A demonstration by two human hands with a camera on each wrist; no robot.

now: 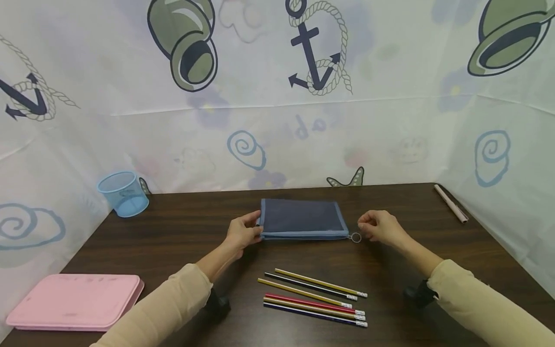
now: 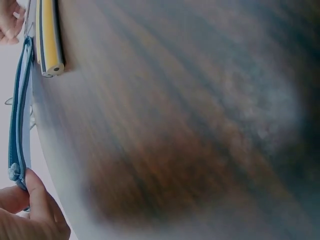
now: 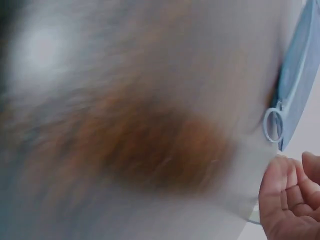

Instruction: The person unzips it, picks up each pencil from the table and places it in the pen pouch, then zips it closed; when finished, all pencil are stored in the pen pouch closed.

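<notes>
A dark blue zippered pouch (image 1: pixel 303 217) with light blue edging lies flat on the table. My left hand (image 1: pixel 244 233) pinches its near left corner; in the left wrist view thumb and finger grip the pouch's edge (image 2: pixel 20 125). At the near right corner hangs a round zipper ring (image 3: pixel 273 125). Just right of that ring is my right hand (image 1: pixel 381 226), its fingers loosely curled and apart from the pouch, with nothing visible in them. Several pencils (image 1: pixel 312 306) with white erasers lie in front of the pouch, in yellow, black, red and dark blue.
A pink flat case (image 1: pixel 75 301) lies at the front left. At the back left stands a light blue mesh cup (image 1: pixel 125 195). A pale stick-like object (image 1: pixel 451 203) lies near the right edge. Patterned white cloth (image 1: pixel 269 144) hangs behind and beside the dark wooden table (image 1: pixel 182 217).
</notes>
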